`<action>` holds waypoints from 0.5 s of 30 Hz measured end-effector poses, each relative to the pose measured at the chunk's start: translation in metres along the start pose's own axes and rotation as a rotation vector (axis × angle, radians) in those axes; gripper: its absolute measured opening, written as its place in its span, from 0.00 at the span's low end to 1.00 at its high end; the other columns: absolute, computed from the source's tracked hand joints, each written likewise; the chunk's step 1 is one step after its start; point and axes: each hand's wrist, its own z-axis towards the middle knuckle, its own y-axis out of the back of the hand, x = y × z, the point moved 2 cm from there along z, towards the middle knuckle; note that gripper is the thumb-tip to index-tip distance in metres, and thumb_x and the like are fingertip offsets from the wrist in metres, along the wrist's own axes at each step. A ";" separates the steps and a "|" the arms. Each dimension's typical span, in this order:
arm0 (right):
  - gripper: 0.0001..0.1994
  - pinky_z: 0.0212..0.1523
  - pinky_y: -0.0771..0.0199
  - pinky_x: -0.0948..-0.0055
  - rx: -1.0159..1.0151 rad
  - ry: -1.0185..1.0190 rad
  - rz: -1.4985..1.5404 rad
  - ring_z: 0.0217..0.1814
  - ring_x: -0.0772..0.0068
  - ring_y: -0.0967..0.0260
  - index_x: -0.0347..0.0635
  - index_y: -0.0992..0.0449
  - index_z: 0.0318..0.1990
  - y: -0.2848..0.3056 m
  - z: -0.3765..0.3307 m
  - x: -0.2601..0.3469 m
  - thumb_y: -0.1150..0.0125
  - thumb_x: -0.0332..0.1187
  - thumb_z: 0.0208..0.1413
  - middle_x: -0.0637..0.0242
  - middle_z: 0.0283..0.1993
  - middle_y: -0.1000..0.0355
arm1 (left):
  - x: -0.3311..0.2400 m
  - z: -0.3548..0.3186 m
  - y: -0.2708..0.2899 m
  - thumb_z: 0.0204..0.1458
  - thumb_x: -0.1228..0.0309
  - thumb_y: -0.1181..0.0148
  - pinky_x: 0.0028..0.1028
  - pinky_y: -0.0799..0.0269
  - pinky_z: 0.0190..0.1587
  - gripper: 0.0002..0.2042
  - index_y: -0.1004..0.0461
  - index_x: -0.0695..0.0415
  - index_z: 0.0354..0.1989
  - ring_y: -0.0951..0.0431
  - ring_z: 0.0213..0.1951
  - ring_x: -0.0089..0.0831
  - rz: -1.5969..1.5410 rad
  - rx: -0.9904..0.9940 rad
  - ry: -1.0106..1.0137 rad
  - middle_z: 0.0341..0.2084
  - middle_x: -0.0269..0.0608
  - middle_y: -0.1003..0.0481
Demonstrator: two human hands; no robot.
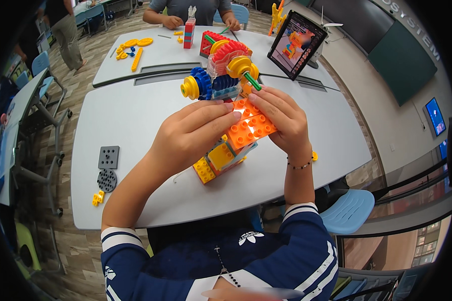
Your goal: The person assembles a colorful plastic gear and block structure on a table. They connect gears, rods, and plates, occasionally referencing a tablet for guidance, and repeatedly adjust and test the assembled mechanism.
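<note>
A tall toy-brick model stands on the white table in front of me. Near its middle are orange bricks (248, 129) with round studs. My left hand (188, 131) presses its fingers against their left side, and my right hand (285, 119) closes round their right side. Above them the model carries a blue gear (202, 83), a red gear piece (230, 51), yellow wheels (240, 66) and a green axle (252, 81). Below, yellow bricks (220, 156) form its base. My thumbs and the brick faces under my palms are hidden.
Grey plates (108, 157) and small yellow bricks (98, 198) lie at the left of the table (125, 120). Beyond it, a tablet (297, 44) stands upright at the right. Another person's hands (173, 22) rest near a red brick stack (188, 36). Yellow parts (137, 59) lie far left.
</note>
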 end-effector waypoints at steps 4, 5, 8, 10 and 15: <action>0.20 0.51 0.23 0.67 0.001 0.006 -0.017 0.53 0.58 0.25 0.39 0.20 0.47 0.000 0.000 -0.001 0.32 0.28 0.43 0.60 0.48 0.22 | -0.002 -0.001 0.001 0.41 0.78 0.34 0.31 0.22 0.45 0.18 0.21 0.57 0.45 0.20 0.43 0.36 -0.024 0.025 0.058 0.40 0.41 0.22; 0.20 0.51 0.23 0.67 0.001 0.010 -0.017 0.53 0.59 0.25 0.39 0.20 0.47 -0.001 0.000 -0.001 0.32 0.28 0.43 0.60 0.48 0.22 | -0.002 -0.001 0.002 0.41 0.79 0.32 0.32 0.22 0.46 0.19 0.21 0.56 0.46 0.20 0.44 0.37 -0.042 0.043 0.086 0.41 0.41 0.22; 0.22 0.53 0.23 0.68 -0.005 -0.015 -0.009 0.55 0.63 0.27 0.44 0.21 0.49 -0.001 -0.001 0.000 0.32 0.23 0.42 0.65 0.51 0.23 | -0.005 -0.001 0.005 0.40 0.79 0.32 0.32 0.23 0.48 0.23 0.23 0.56 0.49 0.21 0.47 0.38 -0.106 0.092 0.149 0.43 0.41 0.22; 0.22 0.53 0.22 0.68 -0.003 -0.015 0.003 0.55 0.63 0.26 0.44 0.21 0.49 -0.001 -0.001 0.000 0.33 0.23 0.42 0.65 0.51 0.23 | -0.006 0.001 0.007 0.40 0.79 0.31 0.33 0.24 0.49 0.24 0.23 0.55 0.50 0.22 0.48 0.39 -0.113 0.089 0.151 0.44 0.42 0.22; 0.20 0.52 0.23 0.66 0.014 0.011 -0.009 0.53 0.58 0.25 0.39 0.21 0.49 -0.002 -0.001 -0.003 0.32 0.28 0.43 0.61 0.49 0.22 | -0.009 0.003 0.006 0.39 0.81 0.32 0.36 0.24 0.51 0.24 0.23 0.55 0.50 0.22 0.50 0.41 -0.173 0.075 0.060 0.46 0.42 0.22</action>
